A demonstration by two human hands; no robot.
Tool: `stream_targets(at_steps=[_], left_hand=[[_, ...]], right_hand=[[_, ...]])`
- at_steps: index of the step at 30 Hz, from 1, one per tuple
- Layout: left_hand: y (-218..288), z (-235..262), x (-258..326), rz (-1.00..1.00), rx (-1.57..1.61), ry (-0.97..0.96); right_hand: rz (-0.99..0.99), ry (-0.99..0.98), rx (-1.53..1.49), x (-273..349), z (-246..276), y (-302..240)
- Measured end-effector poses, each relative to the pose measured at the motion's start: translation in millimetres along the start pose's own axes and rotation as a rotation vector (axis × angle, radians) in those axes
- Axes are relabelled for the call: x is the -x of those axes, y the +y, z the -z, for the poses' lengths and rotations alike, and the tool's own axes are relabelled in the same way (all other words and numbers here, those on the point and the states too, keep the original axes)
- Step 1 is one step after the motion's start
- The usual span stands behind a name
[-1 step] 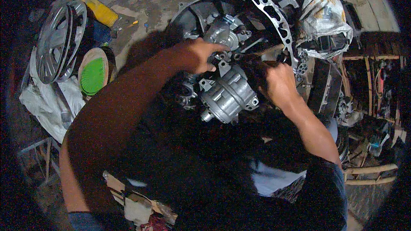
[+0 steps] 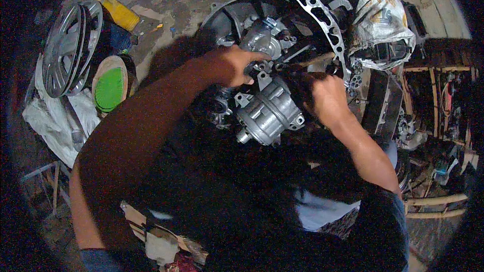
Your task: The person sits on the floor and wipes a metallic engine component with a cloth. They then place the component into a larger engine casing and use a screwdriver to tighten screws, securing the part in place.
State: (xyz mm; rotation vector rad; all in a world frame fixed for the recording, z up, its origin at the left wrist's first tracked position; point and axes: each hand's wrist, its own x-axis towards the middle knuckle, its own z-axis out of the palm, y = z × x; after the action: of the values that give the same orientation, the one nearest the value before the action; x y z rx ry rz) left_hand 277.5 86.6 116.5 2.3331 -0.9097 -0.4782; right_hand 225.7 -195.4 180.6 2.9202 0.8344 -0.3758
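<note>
Silver housing point(image 2: 269, 113) btwn hands: left hand point(image 2: 237, 64) grips its top, right hand point(image 2: 325, 98) closed beside.

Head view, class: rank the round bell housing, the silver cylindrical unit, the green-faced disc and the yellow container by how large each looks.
1. Round bell housing, largest.
2. Silver cylindrical unit.
3. Green-faced disc, close to the unit in apparent size, so this order is unsure.
4. Yellow container, smallest, partly hidden.

Both hands, left hand point(image 2: 239, 63) and right hand point(image 2: 326, 95), touch a grey gearbox housing point(image 2: 269, 111).
</note>
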Motion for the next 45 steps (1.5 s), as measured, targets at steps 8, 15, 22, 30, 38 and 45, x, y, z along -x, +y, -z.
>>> stream_targets(at_steps=[8, 15, 22, 30, 38, 45], left_hand=[[-2.1, -0.3, -5.7, 0.042, 0.018, -0.059], [-4.8, -5.8, -6.3, 0.046, 0.008, -0.049], [4.6, 0.5, -10.9, 0.051, 0.01, -0.095], [9.1, 7.2, -15.0, 0.055, 0.016, -0.12], [17.7, 19.8, -7.2, 0.258, 0.049, 0.341], [8.1, 8.0, -17.8, 0.241, -0.292, 0.524]], right_hand=[[-0.026, 0.089, -0.013, 7.2, 3.0, -10.8], [0.114, 0.314, 0.035, 7.0, -9.1, -13.4], [0.153, 0.409, 0.06, 14.4, -11.3, -15.5], [0.032, 0.158, 0.1, 7.6, 22.9, -36.2], [-0.166, 0.517, -0.008, 49.5, 71.4, 37.2], [-0.151, 0.575, -0.327, 45.8, 100.5, 47.2]])
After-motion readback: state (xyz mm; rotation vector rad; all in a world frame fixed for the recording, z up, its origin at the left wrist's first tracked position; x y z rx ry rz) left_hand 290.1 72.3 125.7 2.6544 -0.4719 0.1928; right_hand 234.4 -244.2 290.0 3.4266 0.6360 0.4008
